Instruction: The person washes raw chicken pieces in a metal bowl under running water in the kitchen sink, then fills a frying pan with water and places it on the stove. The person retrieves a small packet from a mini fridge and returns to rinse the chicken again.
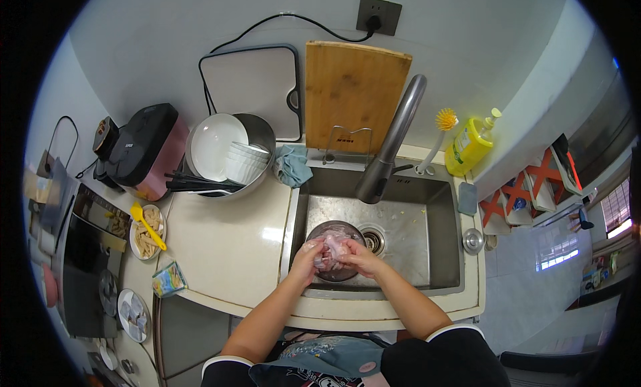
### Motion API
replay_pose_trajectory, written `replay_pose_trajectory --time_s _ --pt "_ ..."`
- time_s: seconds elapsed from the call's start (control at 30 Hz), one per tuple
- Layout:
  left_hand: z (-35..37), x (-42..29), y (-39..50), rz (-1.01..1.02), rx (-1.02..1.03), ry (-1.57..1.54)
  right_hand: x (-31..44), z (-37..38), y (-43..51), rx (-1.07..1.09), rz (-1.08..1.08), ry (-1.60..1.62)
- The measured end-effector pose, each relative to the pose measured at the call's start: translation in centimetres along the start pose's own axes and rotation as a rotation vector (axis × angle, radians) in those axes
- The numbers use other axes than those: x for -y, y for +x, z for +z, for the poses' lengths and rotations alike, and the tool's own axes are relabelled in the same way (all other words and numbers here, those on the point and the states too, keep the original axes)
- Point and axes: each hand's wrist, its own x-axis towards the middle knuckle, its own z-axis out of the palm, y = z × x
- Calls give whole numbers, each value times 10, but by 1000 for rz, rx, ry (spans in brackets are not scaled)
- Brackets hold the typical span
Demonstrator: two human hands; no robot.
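My left hand (309, 257) and my right hand (359, 257) both grip a piece of pale pink raw meat (332, 247) between them. The kind of meat cannot be made out. Beneath it, a round dark bowl (336, 276) rests on the floor of the stainless steel sink (405, 237), with more meat partly hidden by my hands. Just right of the bowl is the sink's drain (373, 241). A grey pull-down faucet (385, 172) arches over the sink from behind, its spout above and to the right of my hands.
Left of the sink stands a large metal bowl (265, 142) of white dishes and black chopsticks, beside a blue-grey cloth (293, 166). A wooden cutting board (355, 97) leans at the back. Yellow detergent (468, 147) stands behind right. Plates of food (134, 314) are far left.
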Motion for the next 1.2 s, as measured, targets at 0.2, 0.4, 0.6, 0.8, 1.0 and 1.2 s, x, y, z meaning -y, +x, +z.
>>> replay_pose_trajectory --time_s 0.2,0.4,0.6,0.8,1.0,1.2 --pt "10 10 5 66 64 147 1 28 3 -330 -314 -753" --pt "16 9 2 -20 -34 6 10 41 2 -511 -416 -879" --pt "23 1 -10 -25 -19 64 1 40 9 -570 -463 -914" --pt "7 8 -5 -57 15 -53 -2 24 18 -361 -395 -571" --pt "2 4 -5 53 64 -334 7 32 5 -111 -371 -150" --pt "12 13 -19 86 -34 -99 0 53 1 -384 -502 -325"
